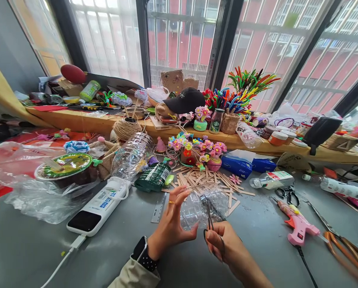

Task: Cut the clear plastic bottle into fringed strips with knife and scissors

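My left hand (174, 220) is curved around the left end of a clear plastic bottle (192, 210), fingers on top and thumb underneath. In my right hand (225, 244) is a pair of dark-handled scissors (209, 214), its blades pointing up along the bottle's side. The blades lie against or in the clear plastic; I cannot tell how deep they reach. Wooden craft sticks (193, 176) are spread just behind the bottle, and a clear ruler (158, 210) lies left of it.
A white power bank (102, 206) with a cable lies at left. On the right are a pink glue gun (300, 224), large orange-handled scissors (337, 236) and pliers (288, 196). Behind stand a cut green bottle (153, 177), tissue packs (237, 163) and pipe-cleaner flowers (216, 149).
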Available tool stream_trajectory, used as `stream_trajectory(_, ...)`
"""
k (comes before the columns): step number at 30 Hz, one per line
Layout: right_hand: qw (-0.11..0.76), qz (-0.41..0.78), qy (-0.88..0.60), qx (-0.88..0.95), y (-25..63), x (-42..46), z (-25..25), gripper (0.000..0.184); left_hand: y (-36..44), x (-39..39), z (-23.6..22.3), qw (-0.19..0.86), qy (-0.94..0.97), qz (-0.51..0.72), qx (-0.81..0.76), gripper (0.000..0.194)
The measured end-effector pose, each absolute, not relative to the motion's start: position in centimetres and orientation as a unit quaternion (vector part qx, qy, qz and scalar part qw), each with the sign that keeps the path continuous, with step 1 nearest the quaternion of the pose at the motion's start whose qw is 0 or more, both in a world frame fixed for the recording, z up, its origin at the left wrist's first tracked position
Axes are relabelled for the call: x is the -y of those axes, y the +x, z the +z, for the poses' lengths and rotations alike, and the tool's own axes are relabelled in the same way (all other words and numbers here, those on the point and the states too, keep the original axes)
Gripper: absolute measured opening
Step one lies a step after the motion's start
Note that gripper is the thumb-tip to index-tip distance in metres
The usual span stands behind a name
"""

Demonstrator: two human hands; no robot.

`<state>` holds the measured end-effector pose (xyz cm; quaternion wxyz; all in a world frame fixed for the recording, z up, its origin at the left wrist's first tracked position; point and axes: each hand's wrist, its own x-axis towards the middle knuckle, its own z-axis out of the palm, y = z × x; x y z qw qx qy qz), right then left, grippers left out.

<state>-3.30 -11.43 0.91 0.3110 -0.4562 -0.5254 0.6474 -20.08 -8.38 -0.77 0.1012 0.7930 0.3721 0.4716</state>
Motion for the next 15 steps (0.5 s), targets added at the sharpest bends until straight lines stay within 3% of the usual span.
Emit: stream_trajectory(15, 0.257, 0.606, -0.454, 0.601, -2.69, 11.19, 1.56, 0.061, -20.38, 8.42, -0.50, 0.138, 0.800, 0.460, -0.360, 0.082)
